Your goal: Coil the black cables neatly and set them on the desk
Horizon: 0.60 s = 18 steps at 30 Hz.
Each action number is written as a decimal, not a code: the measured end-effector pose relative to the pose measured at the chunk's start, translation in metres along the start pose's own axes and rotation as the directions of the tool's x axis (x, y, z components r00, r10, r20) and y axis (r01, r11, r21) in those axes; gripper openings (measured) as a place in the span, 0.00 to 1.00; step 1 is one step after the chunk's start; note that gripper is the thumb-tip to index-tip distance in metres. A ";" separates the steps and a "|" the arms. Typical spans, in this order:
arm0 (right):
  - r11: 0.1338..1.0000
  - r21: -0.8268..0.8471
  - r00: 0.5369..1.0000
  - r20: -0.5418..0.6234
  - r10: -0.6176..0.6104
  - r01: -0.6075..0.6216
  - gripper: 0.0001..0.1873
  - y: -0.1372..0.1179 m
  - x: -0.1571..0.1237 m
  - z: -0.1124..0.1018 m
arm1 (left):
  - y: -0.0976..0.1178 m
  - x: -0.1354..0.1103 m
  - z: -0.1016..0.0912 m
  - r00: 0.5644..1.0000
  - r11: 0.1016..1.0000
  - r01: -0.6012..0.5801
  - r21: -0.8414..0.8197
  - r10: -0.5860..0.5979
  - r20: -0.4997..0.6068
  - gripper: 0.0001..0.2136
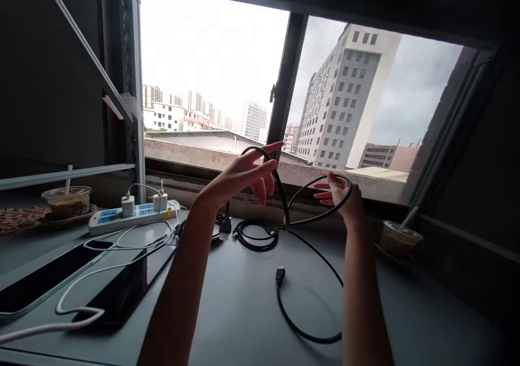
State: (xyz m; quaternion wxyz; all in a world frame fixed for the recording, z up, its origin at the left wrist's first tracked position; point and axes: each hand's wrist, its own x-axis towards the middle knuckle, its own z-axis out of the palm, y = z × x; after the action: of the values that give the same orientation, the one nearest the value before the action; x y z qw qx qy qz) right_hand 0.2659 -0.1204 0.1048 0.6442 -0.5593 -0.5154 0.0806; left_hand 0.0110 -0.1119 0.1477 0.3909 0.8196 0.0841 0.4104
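Observation:
A long black cable (281, 193) runs in loose loops between my two hands above the desk. It hangs over my left hand (249, 176), whose index finger points out to the right while the other fingers curl below. My right hand (343, 195) has the cable's other loop at its thumb and around its side, its fingers pointing left. From there the cable drops behind my right forearm to the desk. Its free end, with a flat black plug (280, 274) resembling an HDMI plug, lies on the desk between my forearms.
Near the window lies a coiled black cable (257, 241), with another black plug (225, 225) beside it. To the left are a power strip (138, 217), a white charging cable (81, 282) and two dark devices like phones or tablets (122, 290). Drink cups (402, 236) stand at both sides.

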 end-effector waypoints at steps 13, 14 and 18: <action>0.998 -0.035 0.977 0.203 0.065 -0.060 0.17 0.015 0.002 0.014 | -0.014 0.013 0.010 1.000 0.995 -0.001 -0.098 0.003 0.024 0.17; 0.997 -0.029 0.967 0.246 0.072 -0.066 0.17 0.016 0.002 0.015 | -0.015 0.014 0.010 1.000 0.991 -0.009 -0.136 0.008 -0.006 0.16; 0.993 -0.055 0.878 0.464 0.119 -0.106 0.18 0.020 0.000 0.024 | -0.020 0.016 0.009 0.994 0.955 -0.060 -0.289 0.032 -0.102 0.10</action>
State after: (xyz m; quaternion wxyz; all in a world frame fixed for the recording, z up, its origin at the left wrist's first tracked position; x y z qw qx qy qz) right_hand 0.2574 -0.0981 0.0847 0.4876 -0.5616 -0.6229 0.2428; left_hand 0.0314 -0.0960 0.1402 0.4933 0.7339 0.0223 0.4664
